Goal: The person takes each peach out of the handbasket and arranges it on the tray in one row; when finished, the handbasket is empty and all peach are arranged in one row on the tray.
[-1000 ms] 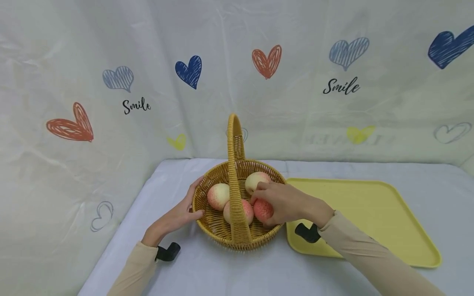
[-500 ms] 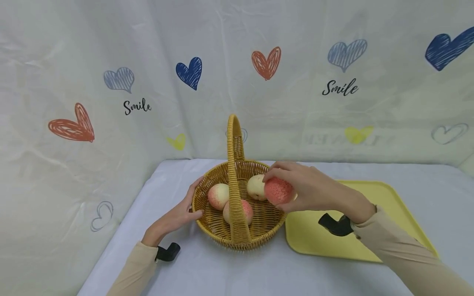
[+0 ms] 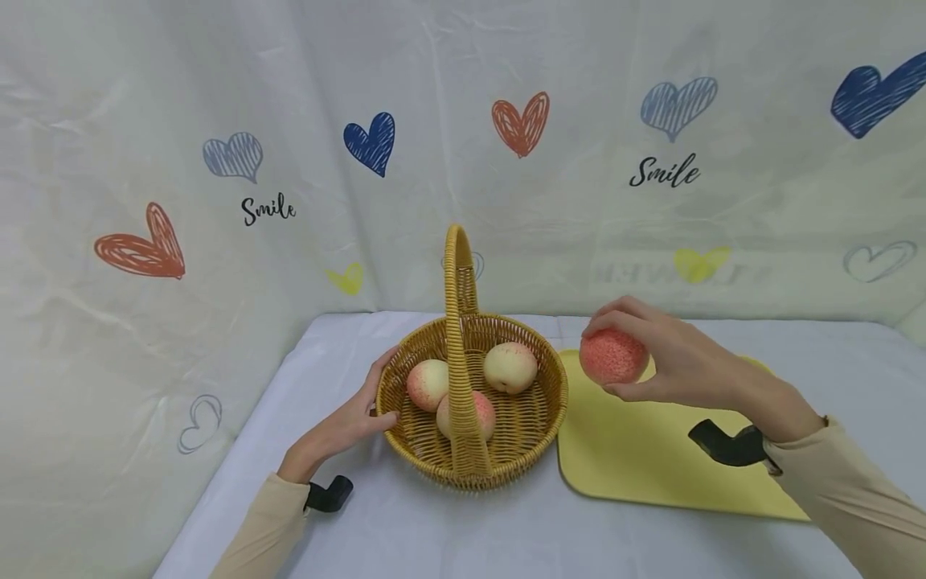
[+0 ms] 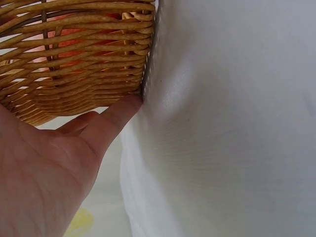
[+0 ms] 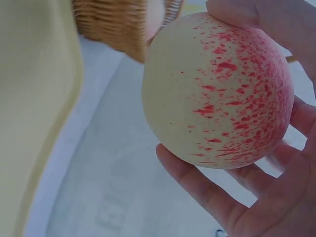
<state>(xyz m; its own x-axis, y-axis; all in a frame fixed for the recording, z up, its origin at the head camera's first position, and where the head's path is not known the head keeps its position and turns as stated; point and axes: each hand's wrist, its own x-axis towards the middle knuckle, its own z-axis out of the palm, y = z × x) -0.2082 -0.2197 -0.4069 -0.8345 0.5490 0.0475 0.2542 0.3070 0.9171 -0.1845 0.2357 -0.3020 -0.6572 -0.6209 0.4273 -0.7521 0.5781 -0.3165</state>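
A red-speckled peach point(image 3: 613, 356) is in my right hand point(image 3: 683, 362), held up over the left part of a yellow tray point(image 3: 637, 458). Thumb and fingers grip it from opposite sides; the right wrist view shows the cream half of this peach point(image 5: 217, 94). My left hand point(image 3: 350, 418) holds the left side of a woven basket point(image 3: 555, 410), thumb over the rim. Seen from the left wrist, its fingers press the outer wall of the basket point(image 4: 94, 64). Inside lie three peaches: one on the left point(image 3: 427, 384), one partly behind the handle point(image 3: 483, 416), one at the back right point(image 3: 510, 367).
The basket's tall arched handle point(image 3: 453, 322) rises over its middle. The tray lies just right of the basket on a white-covered table point(image 3: 463, 535). Behind stands a pale curtain point(image 3: 579, 209) printed with hearts. A black wrist mount point(image 3: 727, 444) sticks out below the right wrist.
My right hand has lifted the red peach out of the basket and carried it right, over the tray. The back-right peach shows fully now. My left hand stays on the basket.
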